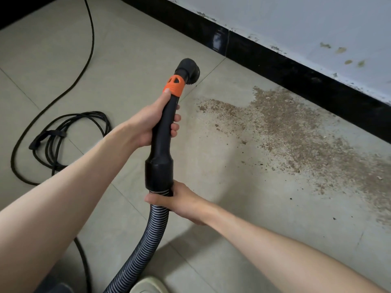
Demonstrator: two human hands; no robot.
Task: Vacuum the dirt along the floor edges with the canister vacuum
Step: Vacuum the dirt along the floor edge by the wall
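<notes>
Both hands gripping: L hand [152, 121] smooth blk wand [164, 132], R hand [182, 203] ribbed hose [146, 240].

Even, soft daylight fills the frame, bright without harsh contrast. Faint, diffuse shadows fall on the tiled floor [243, 208] below the arms. The glossy black baseboard [275, 66] shows 1 small glare patch. Focus is sharp; straight lines bow slightly toward the edges.

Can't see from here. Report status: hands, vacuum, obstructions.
Left hand grips wand; right hand grips hose. Brush head off the dirt. Cord coiled left, clear of path.
</notes>
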